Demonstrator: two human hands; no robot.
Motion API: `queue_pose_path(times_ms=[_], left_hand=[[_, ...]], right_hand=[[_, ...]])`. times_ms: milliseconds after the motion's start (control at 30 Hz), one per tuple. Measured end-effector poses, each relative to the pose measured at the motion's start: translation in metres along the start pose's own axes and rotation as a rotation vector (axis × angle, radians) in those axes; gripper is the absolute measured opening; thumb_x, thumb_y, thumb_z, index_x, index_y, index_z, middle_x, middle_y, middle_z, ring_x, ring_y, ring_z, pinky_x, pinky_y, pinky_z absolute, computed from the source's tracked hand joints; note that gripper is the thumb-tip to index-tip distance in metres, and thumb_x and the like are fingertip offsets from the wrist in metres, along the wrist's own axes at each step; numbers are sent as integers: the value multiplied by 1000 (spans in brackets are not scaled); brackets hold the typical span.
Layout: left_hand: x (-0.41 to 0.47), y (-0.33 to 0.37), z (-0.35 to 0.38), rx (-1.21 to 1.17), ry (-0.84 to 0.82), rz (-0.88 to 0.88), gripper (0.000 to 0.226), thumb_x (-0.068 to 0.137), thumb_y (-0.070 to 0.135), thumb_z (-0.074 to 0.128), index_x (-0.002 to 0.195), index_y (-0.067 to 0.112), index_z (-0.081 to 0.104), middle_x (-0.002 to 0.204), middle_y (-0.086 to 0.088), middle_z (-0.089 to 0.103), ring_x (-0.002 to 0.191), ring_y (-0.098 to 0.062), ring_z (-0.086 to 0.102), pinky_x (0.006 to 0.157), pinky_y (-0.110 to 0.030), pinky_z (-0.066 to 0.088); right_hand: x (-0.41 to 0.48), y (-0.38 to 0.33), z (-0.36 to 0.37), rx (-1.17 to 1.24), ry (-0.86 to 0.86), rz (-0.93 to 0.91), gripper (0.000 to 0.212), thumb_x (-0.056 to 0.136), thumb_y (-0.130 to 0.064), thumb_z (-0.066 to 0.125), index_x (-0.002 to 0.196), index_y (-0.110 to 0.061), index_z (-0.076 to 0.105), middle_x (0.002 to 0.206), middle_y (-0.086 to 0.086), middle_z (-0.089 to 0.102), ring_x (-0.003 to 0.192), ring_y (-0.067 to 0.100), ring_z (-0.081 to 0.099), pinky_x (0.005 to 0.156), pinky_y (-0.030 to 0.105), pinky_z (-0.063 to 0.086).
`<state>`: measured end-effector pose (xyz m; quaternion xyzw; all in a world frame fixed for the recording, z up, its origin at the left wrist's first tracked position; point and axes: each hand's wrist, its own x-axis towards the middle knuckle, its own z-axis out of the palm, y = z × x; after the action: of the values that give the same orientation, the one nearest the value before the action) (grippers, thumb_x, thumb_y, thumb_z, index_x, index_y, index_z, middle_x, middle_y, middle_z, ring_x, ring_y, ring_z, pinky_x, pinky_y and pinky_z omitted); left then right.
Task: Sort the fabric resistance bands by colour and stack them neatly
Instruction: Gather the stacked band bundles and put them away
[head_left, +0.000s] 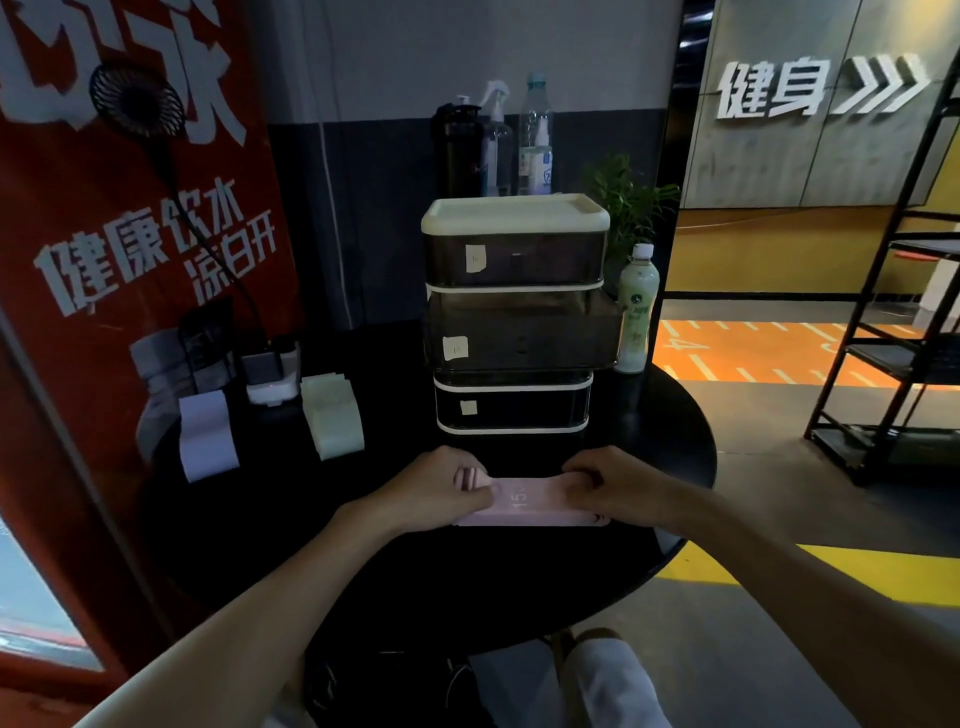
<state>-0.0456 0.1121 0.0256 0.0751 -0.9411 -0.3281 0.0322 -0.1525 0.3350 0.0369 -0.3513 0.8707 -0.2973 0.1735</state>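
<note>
A pink fabric band (530, 501) with white "15" print lies flat on the round black table (675, 415), on top of other pink bands whose edges show below it. My left hand (441, 486) pinches its left end and my right hand (610, 486) pinches its right end, both with curled fingers. To the far left lie a stack of pale green bands (332, 415) and a stack of lilac bands (207, 434).
A tower of three smoky drawer boxes (514, 317) stands right behind the pink bands, with bottles on top and a green drink bottle (636, 312) beside it. A charger dock and fan cable sit at the back left. A black metal shelf stands off the table on the right.
</note>
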Motion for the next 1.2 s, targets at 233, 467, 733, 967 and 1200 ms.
queue_pose_path(times_ms=[233,467,733,967,1200], left_hand=[[-3,1,0,63,-11,76,39,90,34,69,126,20,63,114,8,46,105,-6,51,91,-12,36],[-11,-2,1,9,85,222,21,95,27,64,116,25,61,104,9,64,93,-2,61,86,-24,51],[-22,-17,4,101,52,290,35,99,29,57,131,24,45,108,25,40,99,10,46,85,-6,35],[-29,-17,-3,30,70,266,16,94,30,66,108,29,57,101,12,61,92,-2,59,79,-20,49],[-36,29,-59,-84,256,298,22,84,24,78,103,30,67,97,14,67,92,-1,63,83,-22,50]], right_hand=[[-1,-3,-4,-80,-25,-86,30,82,-22,67,111,-16,65,110,5,60,97,15,61,82,29,53],[-9,-4,4,-78,134,-188,21,85,-16,67,100,-24,54,99,-7,58,88,8,58,72,23,49],[-7,-2,14,-175,95,-213,49,88,-32,66,130,-19,46,120,-8,48,108,9,51,94,31,46],[-10,3,13,-110,156,-236,17,89,-24,67,104,-17,61,91,-6,60,80,5,57,68,16,45],[-25,-37,-36,2,300,-350,19,85,-26,73,92,-37,58,84,-9,60,73,-5,55,63,9,41]])
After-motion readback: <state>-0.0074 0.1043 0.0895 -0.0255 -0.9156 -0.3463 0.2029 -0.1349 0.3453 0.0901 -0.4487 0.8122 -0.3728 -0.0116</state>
